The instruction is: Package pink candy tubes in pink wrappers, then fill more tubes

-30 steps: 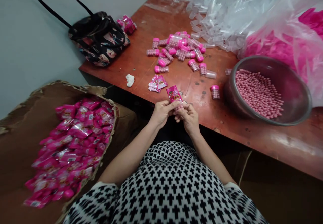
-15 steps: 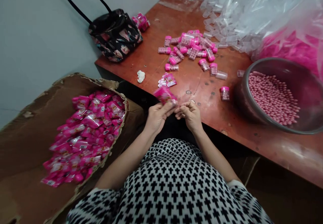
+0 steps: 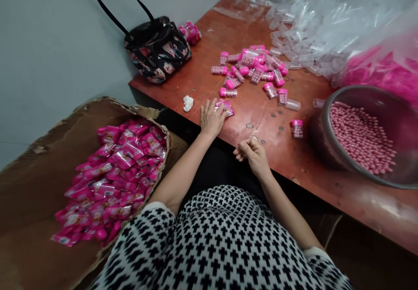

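Observation:
My left hand (image 3: 212, 119) reaches over the table's near edge with its fingers spread, touching the pink sachets (image 3: 226, 107) that lie flat there. The hand covers part of them. My right hand (image 3: 253, 154) hovers by the table edge, thumb and fingers curled together; anything between them is too small or hidden to make out. Beyond the sachets lies a heap of clear bottles with pink caps, filled with pink beads (image 3: 256, 70). One such bead bottle (image 3: 297, 129) stands apart to the right of my hands.
A grey bowl (image 3: 339, 153) of pink beads stands at the right. Behind it are clear empty tubes (image 3: 303, 46) and a bag of pink pieces (image 3: 385, 70). At left, a torn cardboard box (image 3: 35, 181) holds many pink packets (image 3: 114, 177). A floral handbag (image 3: 160, 55) and white lump (image 3: 188, 103) are on the table.
The pink sachet between my hands no longer shows in them. My left hand has moved forward onto the sachets on the table. My right hand stays near the edge, and the view has shifted slightly.

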### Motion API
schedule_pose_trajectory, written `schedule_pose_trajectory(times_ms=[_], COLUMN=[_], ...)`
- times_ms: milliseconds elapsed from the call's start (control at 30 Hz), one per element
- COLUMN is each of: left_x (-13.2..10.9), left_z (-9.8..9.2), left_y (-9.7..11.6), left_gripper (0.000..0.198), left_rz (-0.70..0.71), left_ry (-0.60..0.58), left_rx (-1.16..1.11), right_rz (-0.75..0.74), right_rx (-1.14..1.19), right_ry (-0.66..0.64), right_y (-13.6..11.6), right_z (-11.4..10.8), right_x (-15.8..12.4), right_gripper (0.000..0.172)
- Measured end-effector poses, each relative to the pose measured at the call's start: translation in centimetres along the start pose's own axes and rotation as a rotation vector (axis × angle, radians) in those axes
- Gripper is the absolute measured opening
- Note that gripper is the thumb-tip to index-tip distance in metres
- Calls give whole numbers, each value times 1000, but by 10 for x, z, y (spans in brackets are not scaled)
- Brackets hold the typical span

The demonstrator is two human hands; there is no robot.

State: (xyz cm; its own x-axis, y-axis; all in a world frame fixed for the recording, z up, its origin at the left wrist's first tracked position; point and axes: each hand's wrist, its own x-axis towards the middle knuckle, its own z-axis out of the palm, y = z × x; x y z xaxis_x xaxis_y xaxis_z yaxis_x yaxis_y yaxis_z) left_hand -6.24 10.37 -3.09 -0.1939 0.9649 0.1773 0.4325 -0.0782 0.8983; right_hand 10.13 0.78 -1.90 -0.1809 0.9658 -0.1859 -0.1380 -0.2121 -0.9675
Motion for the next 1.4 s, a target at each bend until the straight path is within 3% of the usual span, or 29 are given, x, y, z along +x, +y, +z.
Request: schedule_pose_trajectory(times_ms=[100, 200, 300, 400, 467, 567, 667, 767, 867, 933, 1033, 1133, 1233, 1300, 1400], left_x=[8, 6, -6, -26, -42, -60, -68, -71, -75, -78, -82, -83, -81, -78, -75], left_z=[10, 11, 10, 10, 10, 10, 12, 15, 16, 16, 16, 16, 14, 13, 13], left_y=[-17, -26, -21, -5, 8, 22, 29, 34, 38, 40, 41, 41, 39, 38, 39], left_gripper=[21, 20, 22, 24, 33, 49, 41, 35, 32, 31, 28, 22, 17, 14, 11], left_rz=[85, 192, 320, 359, 243, -129, -435, -525, -548, -577, -649, -732, -808, -860, -928], left_ry=[-24, 7, 18, -30, -35, -59, -199, -245, -203, -184, -165, -124, -66, -15, 44], left_rx=[267, 386, 331, 136, -63, -424, -658, -706, -700, -710, -754, -827, -938, -1018, -1117], right_rz=[3, -29, -162, -204, -172, -142, -132, -198, -248, -126, 135, 244, 197, 97, -17], right_rx=[-34, -63, -11, 85, 104, 74, -37, -353, -921, -1277, -1528, -1556, -1459, -1268, -741], right_ry=[1, 49, 162, 140, 113, 119, 70, 91, 304, 487, 632, 638, 560, 494, 344], right_y=[-3, -6, -8, -9, -11, -12, -11, -18, -36, -49, -61, -61, -56, -50, -38], right_z=[-6, -11, -12, -12, -14, -18, -22, -35, -59, -78, -100, -113, -116, -109, -81], right_x=[3, 18, 44, 66, 72, 67, 57, 46, 35, 30, 27, 29, 30, 26, 8], right_gripper=[30, 28, 32, 44, 45, 42, 38, 24, 20, 26, 34, 37, 36, 37, 39])
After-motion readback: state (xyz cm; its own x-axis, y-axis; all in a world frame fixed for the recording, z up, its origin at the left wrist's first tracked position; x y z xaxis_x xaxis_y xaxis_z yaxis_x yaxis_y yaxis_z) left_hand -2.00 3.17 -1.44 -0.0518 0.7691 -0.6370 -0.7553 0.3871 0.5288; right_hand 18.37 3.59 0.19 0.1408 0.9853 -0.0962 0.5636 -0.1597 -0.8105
